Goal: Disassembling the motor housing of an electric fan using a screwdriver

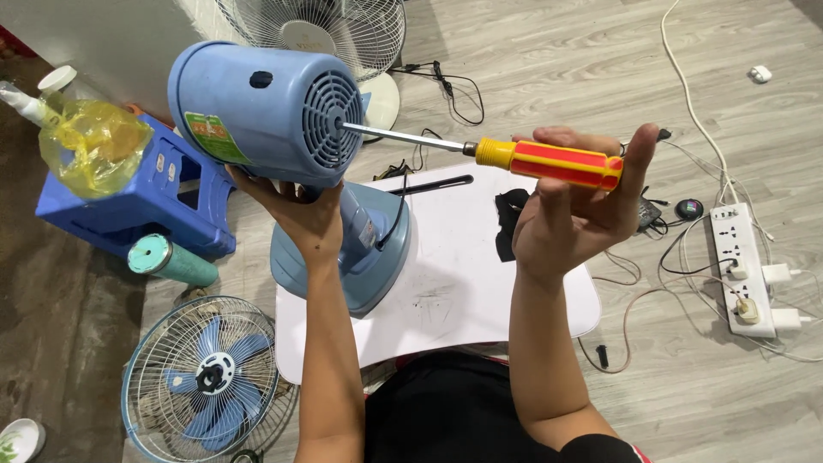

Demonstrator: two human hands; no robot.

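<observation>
Left hand [300, 210] props rounded blue vented fan motor housing [266, 111].

Left hand [300, 210] holding blue fan motor housing [266, 111], right hand [574, 214] gripping screwdriver [514, 156]

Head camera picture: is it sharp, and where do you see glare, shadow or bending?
Head view: sharp on the blue motor housing and screwdriver; light glints off its metal shaft; soft shadows under the fan base on the white board; wide-lens bending at the edges; yellow bag glows translucent.
</observation>
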